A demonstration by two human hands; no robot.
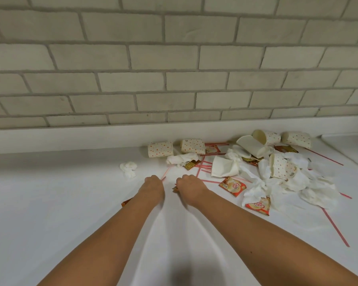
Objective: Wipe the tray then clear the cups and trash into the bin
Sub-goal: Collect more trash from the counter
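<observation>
Several dotted paper cups lie on their sides on the white counter (50, 203): one (160, 149) and another (193, 146) near the wall, more in a heap at the right (281, 166). Crumpled tissues (316, 188), orange sachets (233, 186) and red-striped stirrers (335, 228) are scattered among them. My left hand (152, 186) is closed over the end of a thin stirrer. My right hand (191, 187) is closed beside it, with a bit of orange sachet showing at its fingers. No tray or bin is in view.
A brick wall with a white ledge (70, 137) runs along the back. A lone tissue ball (129, 168) lies left of the cups. An orange sachet (126, 202) peeks out beside my left forearm. A raised white edge (347, 145) sits at far right.
</observation>
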